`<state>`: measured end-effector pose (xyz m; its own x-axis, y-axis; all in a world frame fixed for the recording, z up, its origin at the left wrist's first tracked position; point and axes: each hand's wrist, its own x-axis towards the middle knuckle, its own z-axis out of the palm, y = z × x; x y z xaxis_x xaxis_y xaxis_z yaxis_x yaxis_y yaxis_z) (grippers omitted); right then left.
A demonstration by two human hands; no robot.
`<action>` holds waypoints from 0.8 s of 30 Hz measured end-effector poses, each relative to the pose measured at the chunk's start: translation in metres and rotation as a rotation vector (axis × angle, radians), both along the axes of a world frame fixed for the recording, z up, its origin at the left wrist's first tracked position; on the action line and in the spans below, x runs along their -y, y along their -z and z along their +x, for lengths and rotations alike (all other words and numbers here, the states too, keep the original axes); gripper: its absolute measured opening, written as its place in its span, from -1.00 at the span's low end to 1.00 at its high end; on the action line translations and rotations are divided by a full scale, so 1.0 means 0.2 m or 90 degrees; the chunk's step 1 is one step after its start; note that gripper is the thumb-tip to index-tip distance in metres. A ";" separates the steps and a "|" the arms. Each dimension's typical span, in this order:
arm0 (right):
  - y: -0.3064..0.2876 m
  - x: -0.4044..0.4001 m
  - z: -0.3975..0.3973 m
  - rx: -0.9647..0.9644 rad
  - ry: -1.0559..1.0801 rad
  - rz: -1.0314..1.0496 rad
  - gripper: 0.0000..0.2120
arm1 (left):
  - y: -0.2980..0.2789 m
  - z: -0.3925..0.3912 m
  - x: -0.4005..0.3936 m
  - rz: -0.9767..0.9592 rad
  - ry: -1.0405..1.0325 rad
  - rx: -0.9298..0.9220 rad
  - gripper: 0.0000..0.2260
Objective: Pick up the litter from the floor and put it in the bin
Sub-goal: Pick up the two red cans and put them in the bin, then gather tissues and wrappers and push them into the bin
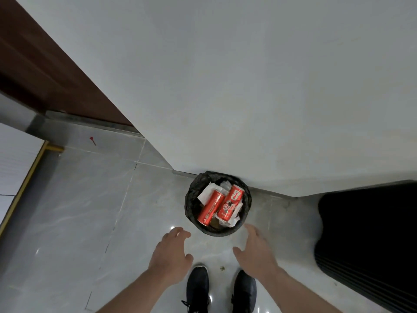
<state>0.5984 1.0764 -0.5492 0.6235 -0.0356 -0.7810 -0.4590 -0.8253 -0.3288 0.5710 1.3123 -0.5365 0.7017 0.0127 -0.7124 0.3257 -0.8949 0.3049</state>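
Observation:
A small round bin (pixel 191 199) lined with a black bag stands on the grey tiled floor against the white wall. Inside it lie two red drink cans, one on the left (pixel 211 207) and one on the right (pixel 230 204), on top of crumpled white paper (pixel 205 192). My left hand (pixel 172 251) hovers just in front of the bin at its lower left, fingers relaxed and holding nothing. At the bin's lower right my right hand (pixel 257 249) is held out the same way, also holding nothing.
My two black shoes (pixel 198 288) stand on the floor below my hands, with a small brown speck (pixel 222 268) between them. A tiny red object (pixel 92 140) lies far left near a brown door. A black ribbed object (pixel 370 240) fills the right side.

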 end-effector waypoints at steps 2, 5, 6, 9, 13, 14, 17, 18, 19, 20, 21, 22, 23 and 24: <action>-0.14 0.03 -0.07 -0.007 -0.052 -0.005 -0.25 | -0.15 -0.06 0.03 0.027 0.046 -0.001 -0.46; -0.43 0.05 -0.20 -0.003 -0.146 -0.016 -0.25 | -0.44 -0.19 0.06 0.074 0.119 0.010 -0.43; -0.53 0.06 -0.24 0.000 -0.176 -0.020 -0.26 | -0.55 -0.23 0.07 0.088 0.130 0.013 -0.42; -0.83 0.09 -0.36 -0.008 -0.271 -0.039 -0.26 | -0.87 -0.39 0.09 0.120 0.155 0.012 -0.40; -1.19 0.15 -0.56 0.010 -0.363 -0.073 -0.27 | -1.22 -0.65 0.14 0.161 0.157 0.009 -0.37; -1.26 0.17 -0.61 0.020 -0.374 -0.077 -0.28 | -1.29 -0.73 0.15 0.172 0.160 0.002 -0.35; -1.48 0.24 -0.78 0.043 -0.407 -0.093 -0.30 | -1.46 -0.96 0.17 0.192 0.138 -0.022 -0.30; -1.54 0.26 -0.84 0.054 -0.416 -0.102 -0.29 | -1.51 -1.03 0.18 0.197 0.126 -0.020 -0.29; -1.59 0.27 -0.90 0.063 -0.421 -0.111 -0.29 | -1.54 -1.10 0.18 0.199 0.117 -0.019 -0.29; -1.65 0.28 -0.96 0.070 -0.425 -0.117 -0.29 | -1.58 -1.16 0.19 0.198 0.109 -0.021 -0.29; -1.69 0.29 -1.01 0.076 -0.426 -0.123 -0.29 | -1.61 -1.23 0.19 0.195 0.104 -0.024 -0.29; -1.73 0.30 -1.07 0.084 -0.419 -0.129 -0.29 | -1.64 -1.30 0.19 0.191 0.101 -0.021 -0.29; -1.76 0.30 -1.13 0.097 -0.410 -0.134 -0.29 | -1.66 -1.36 0.19 0.186 0.098 -0.009 -0.29; -1.78 0.30 -1.19 0.109 -0.400 -0.139 -0.29 | -1.68 -1.41 0.19 0.176 0.099 0.005 -0.29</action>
<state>0.3595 1.0155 -0.1935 0.6908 0.2283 -0.6861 0.1727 -0.9735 -0.1501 0.2890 1.2751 -0.2014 0.7160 0.0979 -0.6912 0.1776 -0.9831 0.0448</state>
